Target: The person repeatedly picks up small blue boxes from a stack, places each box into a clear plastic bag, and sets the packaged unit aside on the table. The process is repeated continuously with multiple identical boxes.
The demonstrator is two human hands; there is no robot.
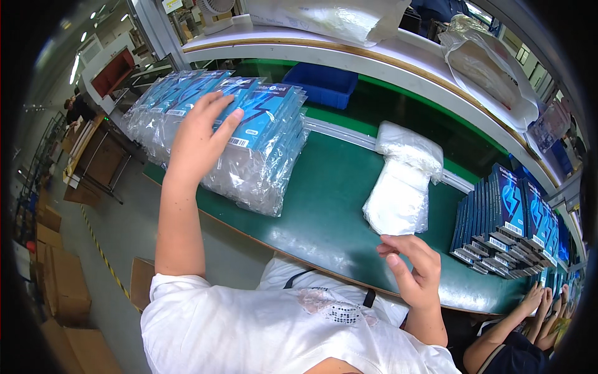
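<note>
My left hand [202,134] rests on top of stacked flat blue boxes [265,103] in clear plastic bags, at the left of the green table. Its fingers are stretched out and the thumb stands apart. My right hand [414,268] hovers over the table's front edge, fingers loosely bent with a gap to the thumb, and I see nothing in it. Just beyond its fingertips lies a pile of clear plastic bags [398,193], with a rolled or folded part at the far end. Unbagged dark blue boxes [498,218] stand in several stacks to the right.
A blue bin [322,85] sits behind the bagged boxes. Above the table's back runs a shelf [349,50] bearing a white fan [216,14] and plastic-wrapped bundles [489,65]. Another person's hands [541,299] are at lower right. Cardboard boxes [65,280] stand on the floor at left.
</note>
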